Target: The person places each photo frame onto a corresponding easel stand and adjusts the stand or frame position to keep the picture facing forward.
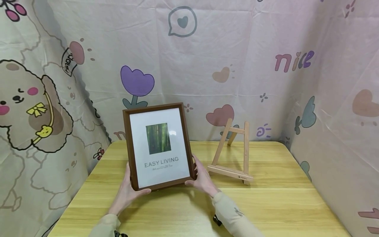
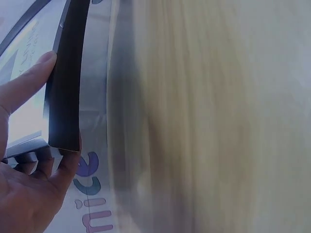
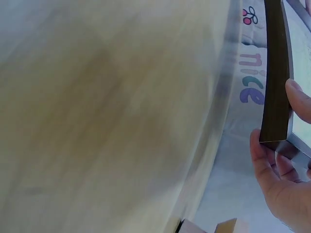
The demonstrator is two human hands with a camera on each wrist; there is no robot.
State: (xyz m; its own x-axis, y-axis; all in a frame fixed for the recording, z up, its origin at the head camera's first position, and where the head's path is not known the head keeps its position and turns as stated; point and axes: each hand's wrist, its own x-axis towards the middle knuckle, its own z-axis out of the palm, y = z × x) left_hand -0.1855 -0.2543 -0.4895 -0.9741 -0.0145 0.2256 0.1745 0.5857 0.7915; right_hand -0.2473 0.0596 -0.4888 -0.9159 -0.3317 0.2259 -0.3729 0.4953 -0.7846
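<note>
A brown picture frame (image 1: 160,171) with a white insert, a green forest picture and the words "EASY LIVING" is held up over the table, tilted a little. At its lower left corner my left hand (image 1: 126,192) grips it, thumb on the front and fingers round the side and back. My right hand (image 1: 203,177) holds the lower right edge the same way. Both wrist views show the thumb on the front of the picture frame (image 2: 68,87) and fingers curled behind it. To the right stands a small wooden easel (image 1: 230,170), apart from both hands.
The light wood-grain table (image 1: 281,204) spans the view. Behind and at both sides hangs a printed cloth (image 1: 189,65) with cartoon hearts, flowers and a bear. Part of the easel's wood (image 3: 228,225) shows at the bottom of the right wrist view.
</note>
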